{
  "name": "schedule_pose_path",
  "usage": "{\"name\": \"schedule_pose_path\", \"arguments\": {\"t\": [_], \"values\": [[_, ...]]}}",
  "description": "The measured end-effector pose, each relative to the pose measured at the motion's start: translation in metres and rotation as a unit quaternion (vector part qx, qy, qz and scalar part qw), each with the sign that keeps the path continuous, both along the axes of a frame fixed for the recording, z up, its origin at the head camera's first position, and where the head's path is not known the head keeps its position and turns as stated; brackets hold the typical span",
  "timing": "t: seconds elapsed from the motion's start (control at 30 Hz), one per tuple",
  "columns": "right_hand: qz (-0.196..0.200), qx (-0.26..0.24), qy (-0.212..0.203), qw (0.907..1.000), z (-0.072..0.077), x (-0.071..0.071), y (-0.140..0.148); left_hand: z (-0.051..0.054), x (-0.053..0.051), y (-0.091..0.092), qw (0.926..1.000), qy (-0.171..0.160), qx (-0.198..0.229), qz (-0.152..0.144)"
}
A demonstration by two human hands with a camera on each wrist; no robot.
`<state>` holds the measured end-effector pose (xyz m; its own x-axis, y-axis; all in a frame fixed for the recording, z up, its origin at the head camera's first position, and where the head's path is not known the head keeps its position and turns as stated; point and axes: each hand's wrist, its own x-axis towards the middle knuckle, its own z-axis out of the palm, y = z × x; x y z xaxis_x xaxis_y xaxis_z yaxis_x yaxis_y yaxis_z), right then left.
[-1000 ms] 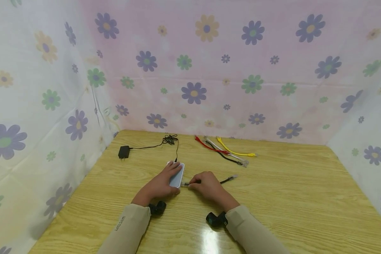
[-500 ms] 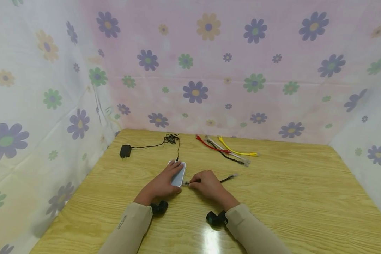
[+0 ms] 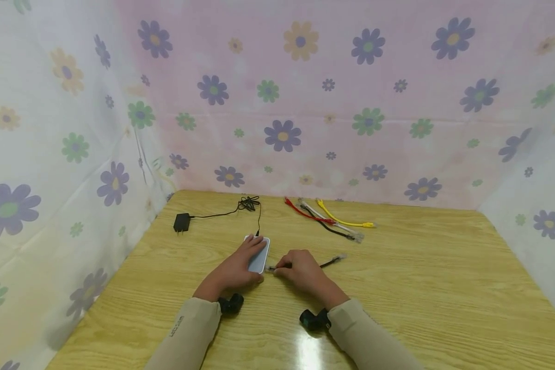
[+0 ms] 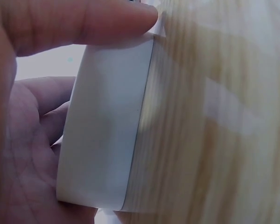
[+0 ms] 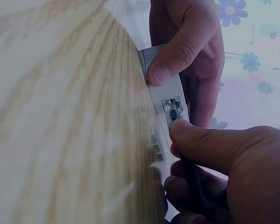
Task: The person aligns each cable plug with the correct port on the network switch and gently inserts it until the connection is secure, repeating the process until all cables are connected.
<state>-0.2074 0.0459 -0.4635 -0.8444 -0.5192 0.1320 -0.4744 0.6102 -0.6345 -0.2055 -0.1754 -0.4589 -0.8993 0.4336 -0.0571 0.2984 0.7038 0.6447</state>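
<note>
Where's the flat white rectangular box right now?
In the head view, the box lies just left of centre on the yellowish wooden table, held by the left hand, with the right hand just to its right pinching a short black cable.

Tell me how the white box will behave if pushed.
The white box probably won't tip, since it lies flat. Its smooth casing suggests it could slide if the left hand weren't holding it. The thin black cord at its far end would likely trail along.

Table (image 3: 444, 277) passable at right, cables (image 3: 327, 221) behind
</note>
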Motion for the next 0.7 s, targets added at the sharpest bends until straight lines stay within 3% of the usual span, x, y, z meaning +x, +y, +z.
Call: {"name": "schedule_pose_path", "arguments": {"t": [0.7], "values": [[-0.006, 0.047, 0.052, 0.9975, 0.0043, 0.005, -0.0003, -0.0062, -0.0024, -0.0024, 0.9999, 0.007, -0.001, -0.011]]}}
